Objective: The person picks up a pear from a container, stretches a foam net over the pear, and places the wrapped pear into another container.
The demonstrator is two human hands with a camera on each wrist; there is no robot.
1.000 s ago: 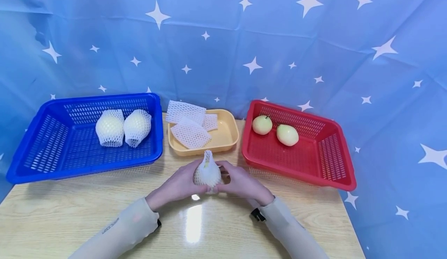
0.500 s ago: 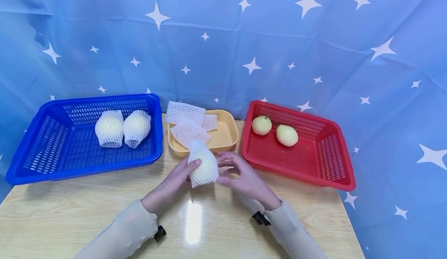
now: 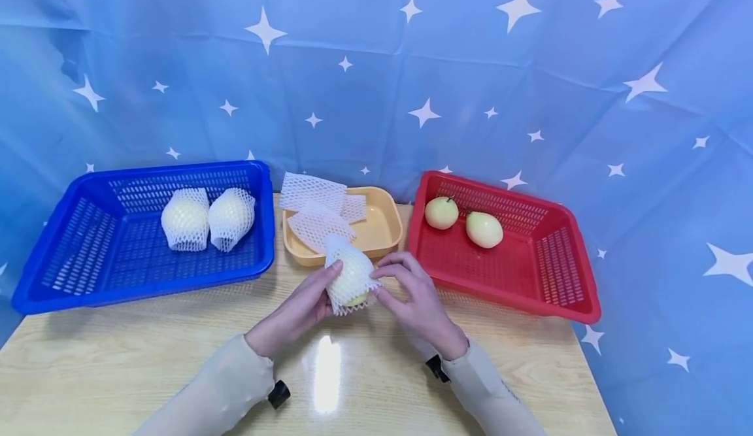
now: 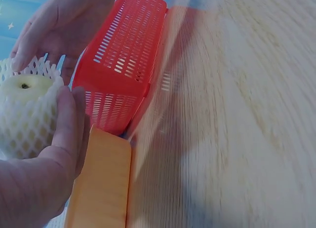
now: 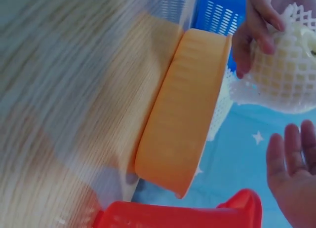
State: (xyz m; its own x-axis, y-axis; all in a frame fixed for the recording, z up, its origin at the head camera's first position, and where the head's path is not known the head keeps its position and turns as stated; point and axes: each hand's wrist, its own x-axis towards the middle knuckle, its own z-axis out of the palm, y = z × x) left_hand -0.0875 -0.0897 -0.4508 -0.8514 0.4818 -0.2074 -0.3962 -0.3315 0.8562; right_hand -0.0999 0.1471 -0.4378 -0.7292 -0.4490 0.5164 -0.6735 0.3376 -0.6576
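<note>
A pale yellow pear [image 4: 30, 87] sits inside a white foam net sleeve [image 3: 348, 267], its bottom end showing through the sleeve's open end in the left wrist view. My left hand [image 3: 301, 308] grips the netted pear from the left, with the thumb over the front. My right hand [image 3: 420, 305] pinches the net's edge on the right between thumb and forefinger, while its other fingers [image 5: 293, 151] extend loosely. Both hands hold the pear above the wooden table, in front of the tan tray [image 3: 382, 223].
Flat foam nets [image 3: 314, 191] lie in the tan tray. At left, a blue basket [image 3: 141, 279] contains two netted pears [image 3: 185, 220]. A red basket [image 3: 506, 292] at right contains two bare pears [image 3: 484, 229]. Behind the table [image 3: 176, 338] hangs a blue star-patterned curtain [image 3: 365, 83].
The netted pear has been tilted from upright in both hands, so its lower end faces nearer. My right hand came away from it, then took the net's edge.
</note>
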